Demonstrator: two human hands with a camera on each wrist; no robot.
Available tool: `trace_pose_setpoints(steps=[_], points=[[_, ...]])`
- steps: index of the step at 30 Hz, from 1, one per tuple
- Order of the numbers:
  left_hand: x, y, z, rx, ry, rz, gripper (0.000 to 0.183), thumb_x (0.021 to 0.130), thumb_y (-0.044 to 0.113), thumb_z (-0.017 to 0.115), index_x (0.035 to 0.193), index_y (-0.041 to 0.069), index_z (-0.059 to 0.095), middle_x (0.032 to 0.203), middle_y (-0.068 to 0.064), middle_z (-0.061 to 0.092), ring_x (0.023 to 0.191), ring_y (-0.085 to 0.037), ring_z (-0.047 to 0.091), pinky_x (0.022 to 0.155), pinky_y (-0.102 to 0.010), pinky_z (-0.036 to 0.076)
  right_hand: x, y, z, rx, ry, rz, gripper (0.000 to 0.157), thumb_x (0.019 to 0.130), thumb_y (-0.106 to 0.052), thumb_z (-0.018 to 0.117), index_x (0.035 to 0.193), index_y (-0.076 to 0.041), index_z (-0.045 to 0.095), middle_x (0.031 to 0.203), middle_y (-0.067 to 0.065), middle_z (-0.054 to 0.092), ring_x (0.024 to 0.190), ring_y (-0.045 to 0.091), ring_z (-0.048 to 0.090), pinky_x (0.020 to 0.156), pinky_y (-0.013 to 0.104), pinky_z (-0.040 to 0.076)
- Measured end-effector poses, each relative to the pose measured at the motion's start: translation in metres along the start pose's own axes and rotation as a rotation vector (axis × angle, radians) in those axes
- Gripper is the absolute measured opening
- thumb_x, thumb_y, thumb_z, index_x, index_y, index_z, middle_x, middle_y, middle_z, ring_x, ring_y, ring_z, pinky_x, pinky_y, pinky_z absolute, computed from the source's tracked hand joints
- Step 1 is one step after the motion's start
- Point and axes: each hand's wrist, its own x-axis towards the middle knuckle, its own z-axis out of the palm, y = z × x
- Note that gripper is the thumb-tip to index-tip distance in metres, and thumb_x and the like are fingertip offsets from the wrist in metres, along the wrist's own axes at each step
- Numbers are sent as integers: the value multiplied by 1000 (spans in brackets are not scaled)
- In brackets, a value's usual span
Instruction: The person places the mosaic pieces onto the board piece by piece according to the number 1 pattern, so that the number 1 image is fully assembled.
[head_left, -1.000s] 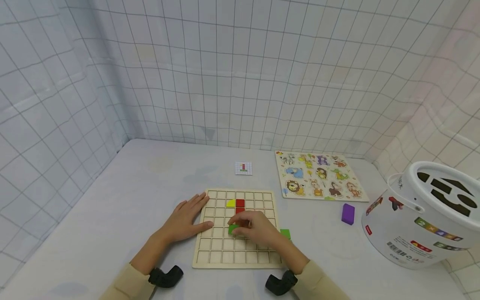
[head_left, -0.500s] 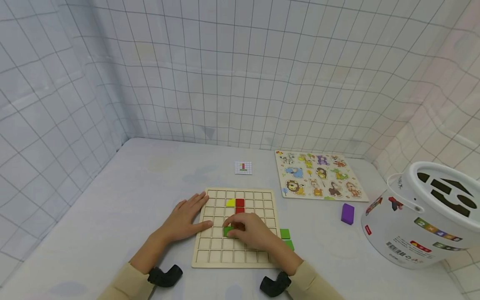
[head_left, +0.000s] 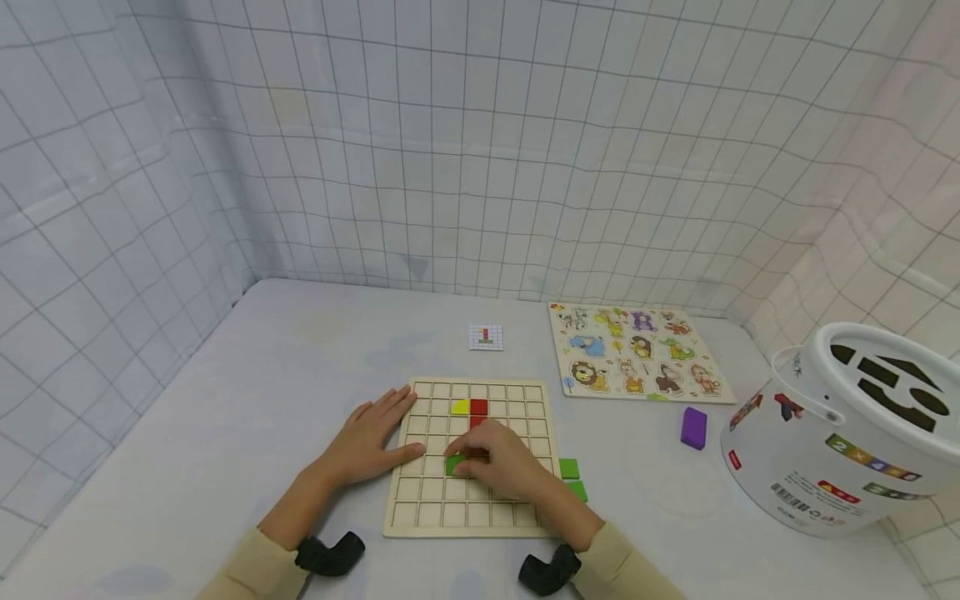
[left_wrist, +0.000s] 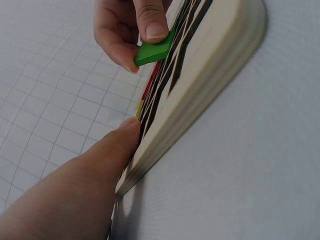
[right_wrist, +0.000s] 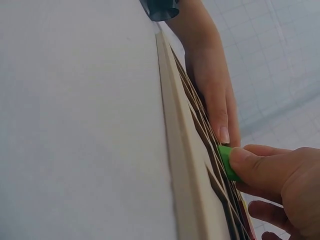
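A wooden grid board (head_left: 465,531) lies flat on the table before me. My left hand (head_left: 367,442) rests along its left side, fingers straight, the thumb lying over the edge. With thumb and fingers, my right hand (head_left: 504,460) pinches a green square tile (head_left: 453,465) low over the middle cells. In the left wrist view this green tile (left_wrist: 152,54) stands tilted at the grid. Farther up the board are a yellow piece (head_left: 461,407) with a slanted or curved side and a red square (head_left: 478,407) beside it. More red below is partly covered by my right hand.
Two green tiles (head_left: 569,468) lie against the board's right side, one partly behind my forearm. A small pattern card (head_left: 486,337) lies beyond the board. At the right are an animal puzzle (head_left: 652,393), a purple block (head_left: 693,428) and a white lidded bucket (head_left: 757,467).
My right hand has shifted a little left and nearer to me with the green tile. A second green tile now shows beside my right forearm. The left hand has stayed put.
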Motion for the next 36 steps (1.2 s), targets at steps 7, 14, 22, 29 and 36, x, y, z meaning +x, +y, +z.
trace_pose_setpoints(steps=[7,14,22,29,36], points=[[0,-2,1,2,3,11,83,90,52,61,151,3,34,156,-14,30,143,-37,25,111,-60,17,-1,1,1,-71,22,-40,19,86,-18,75,105,-16,77,96,-9,60,90,7,49,78,25,43],[1,-4,1,7,7,13,83,90,53,61,151,3,34,156,-14,30,144,-36,25,111,-60,18,-1,0,0,-162,1,-43,22,88,-22,73,109,-16,77,96,-9,58,91,8,47,78,23,41],[1,-3,0,10,4,6,83,90,53,61,151,3,34,157,-14,30,144,-36,24,111,-60,17,0,-1,1,-167,-8,-21,22,89,-22,73,110,-15,77,95,-9,57,88,7,45,73,21,40],[0,-3,-1,4,5,11,83,91,52,61,151,2,34,156,-14,31,143,-37,25,111,-60,18,-2,-1,1,-138,24,-19,17,88,-19,74,103,-14,78,95,-9,61,92,8,49,79,25,45],[0,-3,2,0,-1,9,83,91,53,61,151,3,34,157,-14,30,144,-37,24,111,-60,18,-6,4,-5,-81,36,8,10,89,-15,73,98,-15,77,93,-10,63,89,7,52,79,26,46]])
